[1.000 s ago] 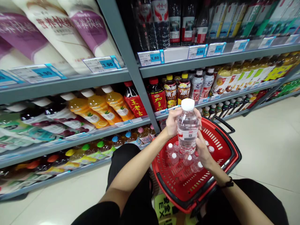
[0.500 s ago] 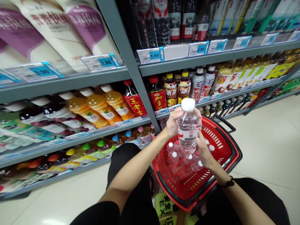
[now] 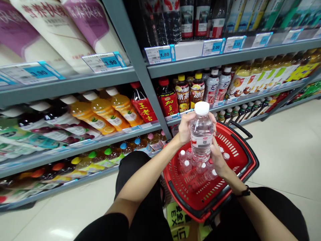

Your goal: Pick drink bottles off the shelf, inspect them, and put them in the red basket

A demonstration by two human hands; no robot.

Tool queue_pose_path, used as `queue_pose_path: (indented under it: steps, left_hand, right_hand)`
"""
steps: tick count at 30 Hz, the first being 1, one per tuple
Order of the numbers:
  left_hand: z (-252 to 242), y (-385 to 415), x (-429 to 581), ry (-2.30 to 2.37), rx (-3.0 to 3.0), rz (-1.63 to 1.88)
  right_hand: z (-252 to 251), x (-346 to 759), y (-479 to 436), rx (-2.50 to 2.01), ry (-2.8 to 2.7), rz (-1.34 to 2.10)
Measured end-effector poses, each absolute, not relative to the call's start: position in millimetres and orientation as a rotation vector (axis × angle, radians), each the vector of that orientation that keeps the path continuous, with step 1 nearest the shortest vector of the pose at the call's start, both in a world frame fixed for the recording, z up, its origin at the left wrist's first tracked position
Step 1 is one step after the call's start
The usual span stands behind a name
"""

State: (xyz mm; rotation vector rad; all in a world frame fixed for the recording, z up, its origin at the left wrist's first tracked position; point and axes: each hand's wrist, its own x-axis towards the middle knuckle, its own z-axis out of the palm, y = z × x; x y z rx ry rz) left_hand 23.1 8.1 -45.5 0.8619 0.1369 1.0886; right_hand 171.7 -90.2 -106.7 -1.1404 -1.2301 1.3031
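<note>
Between my two hands is a clear water bottle (image 3: 202, 132) with a white cap and a red and white label, held upright. My left hand (image 3: 186, 127) grips its left side, the fingers partly hidden behind it. On the other side my right hand (image 3: 217, 152) is closed round the lower right of the bottle, its fingertips showing near the shoulder. Below the bottle stands a red shopping basket (image 3: 183, 197) with black trim. Several small clear bottles (image 3: 187, 166) with white or red caps are inside it, partly covered by my hands and the held bottle.
Grey shelves (image 3: 100, 78) rise in front and to the left, filled with drinks. Orange juice bottles (image 3: 120, 107) and a red-capped bottle (image 3: 167, 97) stand on the middle shelf. The basket's black handle (image 3: 242, 130) sticks out to the right. A yellow-green floor marking (image 3: 177, 216) shows between my legs.
The bottle has risen very slightly in view, still in both hands. The view has shifted a little, so the shelves at the left appear slightly higher. Otherwise my grip looks the same.
</note>
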Motion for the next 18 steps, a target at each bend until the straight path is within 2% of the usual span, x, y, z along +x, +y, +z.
queue_pose_path:
  steps: [18]
  left_hand:
    - [-46.6, 7.9, 23.1, 0.11, 0.872, 1.056]
  right_hand:
    - [-107.5, 172.5, -90.9, -1.218, -1.281, 1.278]
